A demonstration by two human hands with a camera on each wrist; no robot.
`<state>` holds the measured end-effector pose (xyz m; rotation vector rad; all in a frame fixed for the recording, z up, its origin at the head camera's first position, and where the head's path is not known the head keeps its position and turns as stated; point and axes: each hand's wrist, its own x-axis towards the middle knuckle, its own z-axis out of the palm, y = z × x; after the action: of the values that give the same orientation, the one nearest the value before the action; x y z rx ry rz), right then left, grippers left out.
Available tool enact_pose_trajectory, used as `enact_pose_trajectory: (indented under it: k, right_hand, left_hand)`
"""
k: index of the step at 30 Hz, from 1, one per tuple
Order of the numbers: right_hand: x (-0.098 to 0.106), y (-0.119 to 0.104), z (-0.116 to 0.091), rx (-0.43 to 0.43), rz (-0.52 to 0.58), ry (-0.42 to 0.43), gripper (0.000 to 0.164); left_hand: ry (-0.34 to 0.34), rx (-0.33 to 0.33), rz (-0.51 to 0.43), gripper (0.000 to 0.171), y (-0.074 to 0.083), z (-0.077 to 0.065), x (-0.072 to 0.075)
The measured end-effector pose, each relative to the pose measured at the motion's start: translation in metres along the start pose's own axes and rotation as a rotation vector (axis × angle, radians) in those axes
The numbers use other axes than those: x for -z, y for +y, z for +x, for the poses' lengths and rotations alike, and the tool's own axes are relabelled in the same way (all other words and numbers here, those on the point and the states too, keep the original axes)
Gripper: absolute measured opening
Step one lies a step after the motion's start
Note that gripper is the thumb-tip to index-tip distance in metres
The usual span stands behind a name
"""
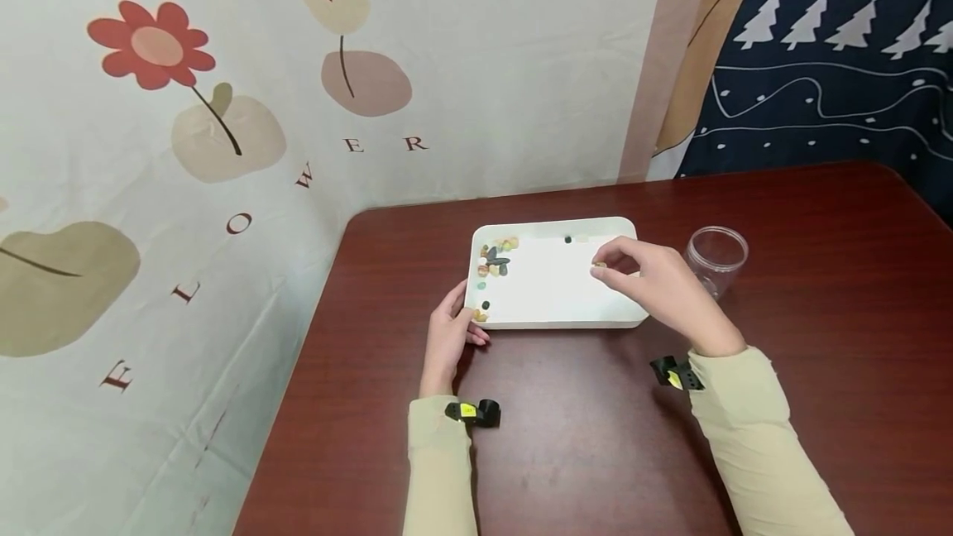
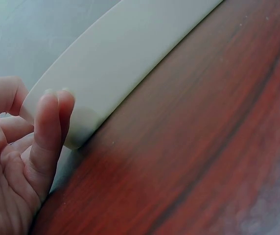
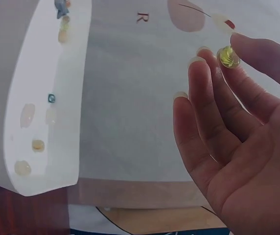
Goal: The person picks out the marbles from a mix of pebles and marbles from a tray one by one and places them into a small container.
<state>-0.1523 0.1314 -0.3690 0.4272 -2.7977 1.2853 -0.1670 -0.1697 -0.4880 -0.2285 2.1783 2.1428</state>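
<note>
A shallow white tray [image 1: 551, 288] lies on the table, with several small coloured stones [image 1: 495, 261] gathered along its left side. My left hand [image 1: 448, 336] grips the tray's front left corner, thumb at the rim; in the left wrist view its fingers [image 2: 47, 122] lie against the tray's outer wall [image 2: 115, 58]. Over the tray's right part, my right hand [image 1: 655, 284] pinches a clear glass marble [image 3: 228, 57] with a yellow swirl between thumb and index finger. A dark cube bead [image 3: 51, 98] and several pale stones [image 3: 27, 115] lie in the tray near that hand.
Right of the tray stands a clear round jar [image 1: 716, 259] without a lid, partly behind my right hand. The dark red wooden table [image 1: 581, 437] meets a floral cloth [image 1: 506, 106] at its back and left. A navy tree-print cloth [image 1: 834, 98] hangs at back right.
</note>
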Motion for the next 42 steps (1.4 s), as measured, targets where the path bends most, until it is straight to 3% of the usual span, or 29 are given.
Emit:
enact_pose_trajectory:
  k: [18, 30, 42]
  right_hand:
    - [0.026, 0.005, -0.014, -0.052, 0.009, 0.101, 0.030]
    - [0.042, 0.013, -0.021, -0.079, 0.004, 0.264, 0.030]
    - [0.063, 0.035, -0.032, -0.180, 0.078, 0.392, 0.032]
  left_hand:
    - [0.030, -0.040, 0.009, 0.053, -0.006, 0.002, -0.004]
    - [0.066, -0.030, 0.033, 0.051, -0.009, 0.001, 0.001]
    - [0.061, -0.030, 0.052, 0.052, -0.010, 0.002, -0.004]
